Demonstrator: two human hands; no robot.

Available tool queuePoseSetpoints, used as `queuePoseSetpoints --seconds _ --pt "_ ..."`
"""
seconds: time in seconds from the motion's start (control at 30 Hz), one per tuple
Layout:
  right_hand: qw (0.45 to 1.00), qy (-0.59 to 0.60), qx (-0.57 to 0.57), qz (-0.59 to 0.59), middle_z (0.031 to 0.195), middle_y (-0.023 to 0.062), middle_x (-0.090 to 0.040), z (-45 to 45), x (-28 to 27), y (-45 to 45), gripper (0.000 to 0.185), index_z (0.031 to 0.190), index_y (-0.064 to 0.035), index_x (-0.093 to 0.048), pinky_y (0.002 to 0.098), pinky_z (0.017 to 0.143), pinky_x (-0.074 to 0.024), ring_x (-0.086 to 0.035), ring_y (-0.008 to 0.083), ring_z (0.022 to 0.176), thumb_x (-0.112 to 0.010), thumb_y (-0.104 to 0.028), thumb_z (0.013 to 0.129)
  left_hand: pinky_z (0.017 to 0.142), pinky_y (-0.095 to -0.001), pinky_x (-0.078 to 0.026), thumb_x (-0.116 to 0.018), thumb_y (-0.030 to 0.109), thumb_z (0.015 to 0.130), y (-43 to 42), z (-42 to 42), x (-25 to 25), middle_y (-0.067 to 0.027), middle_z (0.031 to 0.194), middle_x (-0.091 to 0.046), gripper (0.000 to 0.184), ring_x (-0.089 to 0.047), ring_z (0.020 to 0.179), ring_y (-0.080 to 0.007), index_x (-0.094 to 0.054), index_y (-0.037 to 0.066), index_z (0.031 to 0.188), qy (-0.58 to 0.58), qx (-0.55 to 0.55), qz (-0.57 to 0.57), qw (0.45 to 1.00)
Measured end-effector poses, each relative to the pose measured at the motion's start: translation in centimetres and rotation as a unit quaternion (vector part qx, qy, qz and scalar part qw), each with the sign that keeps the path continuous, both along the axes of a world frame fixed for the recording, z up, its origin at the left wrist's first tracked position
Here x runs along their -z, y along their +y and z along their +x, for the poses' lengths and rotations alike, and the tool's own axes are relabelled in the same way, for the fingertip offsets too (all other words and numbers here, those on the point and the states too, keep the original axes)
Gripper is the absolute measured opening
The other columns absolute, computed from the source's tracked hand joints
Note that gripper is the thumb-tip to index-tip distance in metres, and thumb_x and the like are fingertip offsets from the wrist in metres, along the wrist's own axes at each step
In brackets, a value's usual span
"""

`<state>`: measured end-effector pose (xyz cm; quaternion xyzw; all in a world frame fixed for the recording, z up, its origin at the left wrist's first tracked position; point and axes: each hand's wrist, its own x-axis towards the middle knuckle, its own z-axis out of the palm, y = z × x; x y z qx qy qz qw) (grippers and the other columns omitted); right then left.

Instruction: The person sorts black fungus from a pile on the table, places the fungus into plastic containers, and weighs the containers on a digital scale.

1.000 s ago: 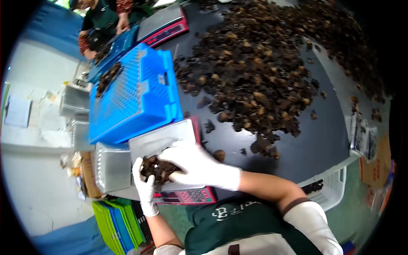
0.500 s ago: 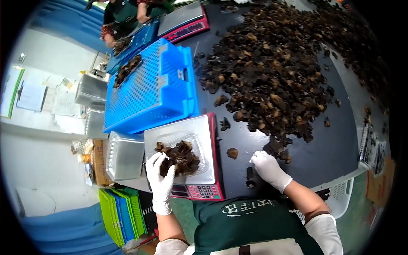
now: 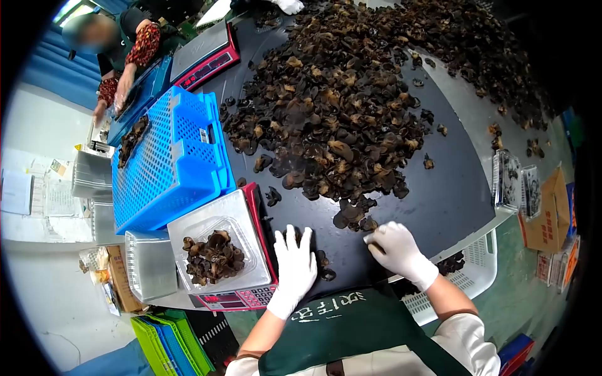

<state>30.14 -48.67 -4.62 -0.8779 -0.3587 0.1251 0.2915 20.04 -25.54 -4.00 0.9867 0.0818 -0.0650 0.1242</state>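
Note:
My left hand [image 3: 293, 268], in a white glove, lies over the dark table beside the scale, its fingers stretched and apart. A bit of dark fungus shows between those fingers. My right hand [image 3: 398, 252], also gloved, is closed with a piece of wood ear fungus [image 3: 376, 249] at its fingertips. It is just below the near tip of a large wood ear heap [image 3: 338, 125]. On the red digital scale [image 3: 256, 232] rests a clear plastic tray [image 3: 254, 260] holding a clump of wood ears [image 3: 213, 257]. Small loose pieces [image 3: 325, 266] lie right of my left hand.
A blue perforated crate [image 3: 169, 156] stands behind the scale, with a stack of clear trays [image 3: 147, 263] to its front left. Another scale [image 3: 204, 59] and a co-worker's hands [image 3: 125, 84] are at the far left. A white basket [image 3: 480, 266] sits below the table's right edge.
My left hand has left the tray on the scale and moved right onto the table. My right hand now has a fungus piece at its fingertips. The whole view has shifted rightward.

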Motion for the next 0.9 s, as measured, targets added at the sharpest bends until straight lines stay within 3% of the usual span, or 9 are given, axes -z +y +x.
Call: queuePoseSetpoints --seconds 0.13,0.2,0.27,0.37,0.53,0.63,0.73,0.83,0.9 --pt "0.985 -0.093 0.1 0.101 0.104 0.0109 -0.06 0.7 2.3 2.4 0.04 0.108 -0.0091 -0.063 0.0388 0.083 -0.0462 -0.056 0.0294 0.095 -0.071 -0.014 0.07 0.1 -0.0584 -0.033 -0.057 0.025 0.085 0.6 0.8 4.9 -0.0303 0.138 -0.036 0.056 -0.034 0.123 -0.054 -0.043 0.005 0.136 0.036 -0.079 0.057 0.995" --pt "0.988 -0.104 0.083 0.081 0.117 0.0141 -0.056 0.6 2.9 3.9 0.056 0.123 -0.0096 -0.056 0.0406 0.084 -0.0458 -0.055 0.0304 0.095 -0.072 -0.021 0.07 0.1 -0.0513 -0.034 -0.06 0.033 0.084 0.7 -0.5 6.2 -0.0293 0.13 -0.044 0.057 -0.04 0.119 -0.0491 -0.048 0.001 0.13 -0.052 -0.011 0.052 0.997" --pt "0.989 -0.141 0.039 -0.011 0.118 0.0111 -0.056 0.5 3.1 5.1 0.06 0.125 -0.011 -0.055 0.0382 0.078 -0.0448 -0.054 0.0268 0.089 -0.072 -0.031 0.071 0.096 -0.0511 -0.036 -0.064 0.036 0.081 -0.7 -1.1 4.3 -0.0262 0.123 -0.048 0.058 -0.044 0.112 -0.0448 -0.052 0.003 0.126 -0.07 0.016 -0.118 0.99" --pt "0.981 -0.195 0.016 -0.01 0.118 0.0067 -0.055 1.6 5.4 6.4 0.055 0.123 -0.0127 -0.056 0.0335 0.066 -0.0463 -0.053 0.0231 0.079 -0.07 -0.03 0.073 0.084 -0.0491 -0.042 -0.071 0.039 0.073 -1.9 -3.0 3.7 -0.0181 0.116 -0.051 0.06 -0.048 0.103 -0.0363 -0.055 0.012 0.124 -0.037 0.17 -0.047 0.984" --pt "0.996 -0.076 0.013 0.05 0.106 0.0056 -0.057 2.8 5.8 7.5 0.029 0.108 -0.0121 -0.062 0.0336 0.064 -0.0523 -0.062 0.0227 0.078 -0.063 -0.018 0.079 0.06 -0.033 -0.054 -0.062 0.009 0.081 -1.4 -3.5 5.2 -0.0058 0.1 -0.057 0.029 -0.06 0.085 -0.0239 -0.062 0.012 0.11 -0.049 0.161 -0.117 0.979" --pt "0.976 -0.003 0.043 0.216 0.095 0.0073 -0.062 2.6 3.3 8.6 0.019 0.098 -0.0087 -0.065 0.0327 0.069 -0.0527 -0.064 0.0244 0.081 -0.066 -0.013 0.079 0.064 -0.0331 -0.054 -0.063 0.013 0.084 -1.7 -3.5 3.6 -0.0058 0.098 -0.058 0.028 -0.062 0.087 -0.0239 -0.061 0.012 0.112 -0.127 0.112 -0.229 0.959" --pt "0.944 0.043 0.02 0.327 0.09 0.0089 -0.064 2.3 0.8 10.1 0.021 0.096 -0.0061 -0.065 0.0299 0.074 -0.0517 -0.063 0.0223 0.082 -0.069 -0.002 0.076 0.078 -0.0382 -0.051 -0.068 0.011 0.08 1.3 -3.3 -4.1 -0.0089 0.095 -0.065 0.02 -0.063 0.088 -0.0277 -0.066 0.01 0.1 -0.258 -0.008 -0.217 0.941" --pt "0.927 0.075 -0.02 0.366 0.091 0.008 -0.064 1.9 -0.8 12.8 0.02 0.096 -0.0058 -0.065 0.0289 0.073 -0.0514 -0.063 0.02 0.081 -0.068 -0.003 0.077 0.081 -0.0349 -0.048 -0.058 -0.007 0.078 8.1 -5.4 -6.5 -0.0102 0.094 -0.059 0.019 -0.057 0.087 -0.0229 -0.06 0.004 0.094 -0.424 -0.177 -0.076 0.885" --pt "0.934 0.105 -0.05 0.338 0.096 0.0081 -0.063 1.4 -1.5 14.8 0.021 0.101 -0.0074 -0.064 0.0292 0.073 -0.0517 -0.064 0.0216 0.082 -0.067 -0.008 0.08 0.088 -0.0329 -0.045 -0.055 -0.007 0.082 13.3 -7.7 -5.5 -0.0118 0.104 -0.057 0.023 -0.056 0.093 -0.0231 -0.058 0.001 0.103 -0.404 -0.304 -0.044 0.862"
